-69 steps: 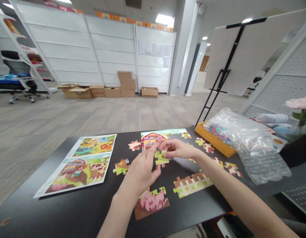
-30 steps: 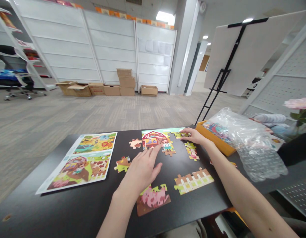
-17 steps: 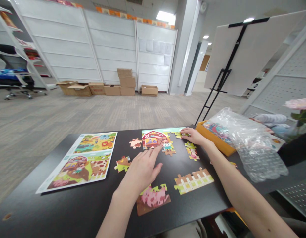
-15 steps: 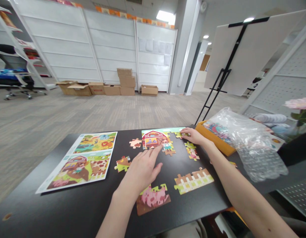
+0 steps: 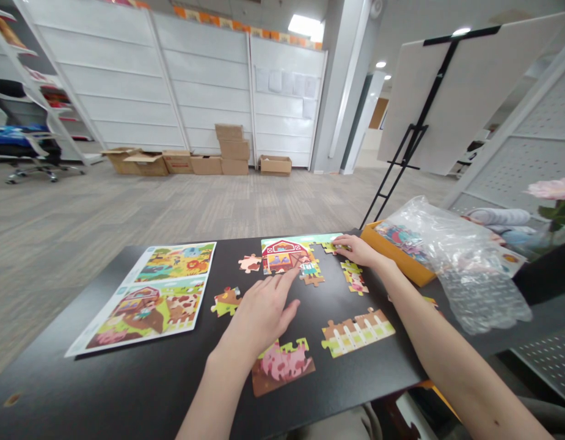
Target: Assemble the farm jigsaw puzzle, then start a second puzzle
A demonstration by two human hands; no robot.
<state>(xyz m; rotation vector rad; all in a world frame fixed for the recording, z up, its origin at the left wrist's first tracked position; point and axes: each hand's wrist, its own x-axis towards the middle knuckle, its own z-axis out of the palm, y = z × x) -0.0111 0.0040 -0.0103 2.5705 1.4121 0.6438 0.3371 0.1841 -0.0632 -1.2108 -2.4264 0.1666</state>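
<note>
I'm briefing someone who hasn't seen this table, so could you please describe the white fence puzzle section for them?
On the black table, look between the pink pig section and the right forearm. The fence section lies there, set apart by its long shape and row of white pickets.

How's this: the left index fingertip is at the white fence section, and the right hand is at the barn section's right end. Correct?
No: the head view shows the left hand, index fingertip at the barn section, not the white fence section. The right hand is as you say.
</note>
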